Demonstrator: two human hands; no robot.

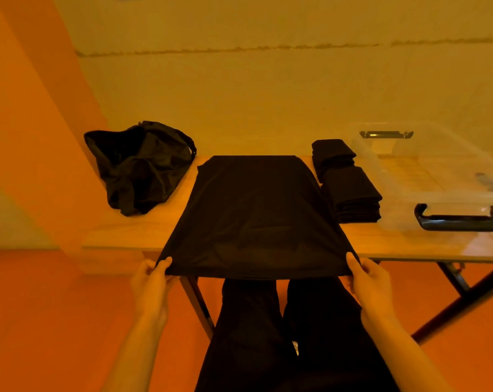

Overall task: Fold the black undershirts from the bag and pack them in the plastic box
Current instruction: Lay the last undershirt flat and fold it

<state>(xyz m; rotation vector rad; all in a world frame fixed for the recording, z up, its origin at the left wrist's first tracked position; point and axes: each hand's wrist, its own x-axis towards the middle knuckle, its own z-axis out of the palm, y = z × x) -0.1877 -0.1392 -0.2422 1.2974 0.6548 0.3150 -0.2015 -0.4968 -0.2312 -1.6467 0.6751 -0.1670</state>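
Pinching the near corners of a black undershirt (253,210), the left hand (152,281) and right hand (369,278) hold its near edge taut just off the worktop (143,233) at lower centre, fingers (163,263) of both curled on the cloth. The rest of the shirt lies flat, centre frame. Black bag (140,165) slumped centre left; folded undershirts (350,190) stacked just right of the shirt, beside the clear plastic box (437,176) at the right edge.

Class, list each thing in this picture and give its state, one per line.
Undershirt: spread over table, unfolded.
Left hand: pinches its near-left corner.
Right hand: pinches its near-right corner.
Bag: slumped on table.
Folded undershirts: two stacks beside box.
Plastic box: holds no undershirts.
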